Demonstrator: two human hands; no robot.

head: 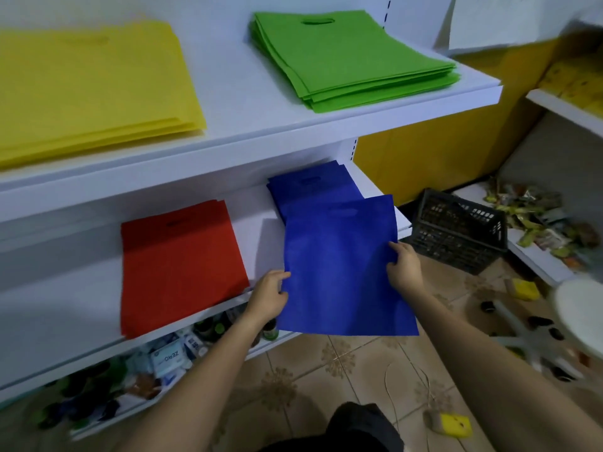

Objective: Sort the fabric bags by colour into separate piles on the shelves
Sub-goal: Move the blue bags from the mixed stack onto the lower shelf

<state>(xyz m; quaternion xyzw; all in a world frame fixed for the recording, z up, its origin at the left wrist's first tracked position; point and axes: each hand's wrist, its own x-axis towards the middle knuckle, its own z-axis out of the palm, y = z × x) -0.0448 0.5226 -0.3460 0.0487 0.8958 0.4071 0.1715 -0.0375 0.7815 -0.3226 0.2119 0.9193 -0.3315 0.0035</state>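
Note:
I hold one blue fabric bag [342, 262] flat in front of the lower shelf [81, 288]. My left hand [269, 296] pinches its left edge and my right hand [404, 264] grips its right edge. Its far end overlaps the blue pile [310, 184] on the right of that shelf. A red pile [179, 259] lies to the left of the blue one. On the upper shelf [235, 102] a yellow pile [91, 86] lies at the left and a green pile [346, 57] at the right.
A bottom shelf holds packets and bottles [169, 357]. A black plastic crate [456, 230] stands on the tiled floor at the right. Scattered wrappers [538, 216] lie on a low shelf beyond it. A white stool [577, 311] and a yellow object [453, 425] are nearby.

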